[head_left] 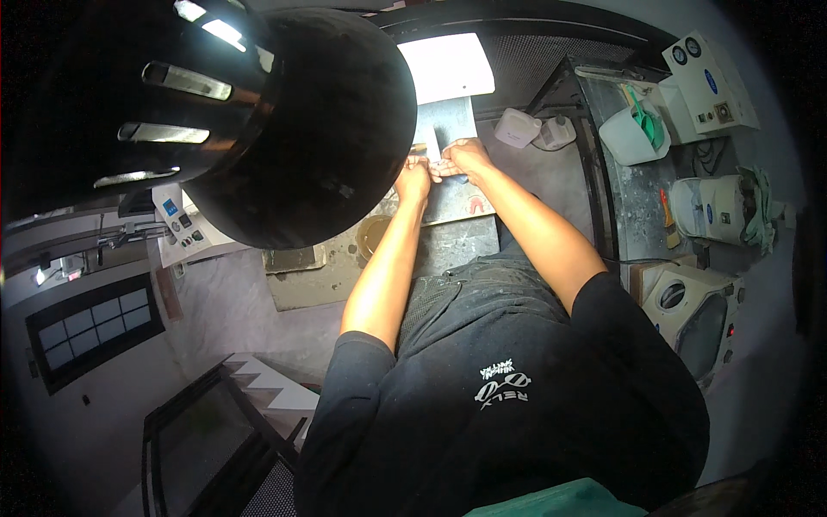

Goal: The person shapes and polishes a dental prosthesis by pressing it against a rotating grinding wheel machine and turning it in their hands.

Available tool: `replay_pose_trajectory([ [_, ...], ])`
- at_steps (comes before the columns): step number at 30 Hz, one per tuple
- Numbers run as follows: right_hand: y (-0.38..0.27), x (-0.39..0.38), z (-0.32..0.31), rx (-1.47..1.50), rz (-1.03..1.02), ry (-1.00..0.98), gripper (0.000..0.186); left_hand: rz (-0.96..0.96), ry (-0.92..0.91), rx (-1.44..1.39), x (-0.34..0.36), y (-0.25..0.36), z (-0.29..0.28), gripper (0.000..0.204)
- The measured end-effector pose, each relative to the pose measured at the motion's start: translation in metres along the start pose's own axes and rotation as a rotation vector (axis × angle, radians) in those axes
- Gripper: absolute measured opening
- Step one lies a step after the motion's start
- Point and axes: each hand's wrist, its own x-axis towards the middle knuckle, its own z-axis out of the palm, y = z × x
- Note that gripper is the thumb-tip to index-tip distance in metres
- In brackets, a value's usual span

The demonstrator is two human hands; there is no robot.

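My left hand (413, 178) and my right hand (466, 158) meet over the lit worktop (457, 115), fingers bent and almost touching. Both are closed in a pinch around something small that I cannot make out. A pale upright piece (432, 143) shows just beyond the fingertips; whether I touch it is unclear. Near the bench's front edge, below my right hand, lies a reddish horseshoe-shaped piece (475, 205) like a dental arch. A bit of blue shows under the right palm, its kind hidden.
A big black lamp shade (323, 129) hangs close at the upper left and hides part of the bench. On the right, a side bench carries a white bin (636, 135) with a green scoop, a brush (668, 219) and several machines. Two plastic jugs (518, 127) stand beyond.
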Motion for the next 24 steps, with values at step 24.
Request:
replay_pose_trajectory([
  [24,0.021,0.005,-0.003,0.067,-0.118,0.009,0.006,-0.018,-0.028,-0.040,0.005,-0.013,0.000,0.007],
])
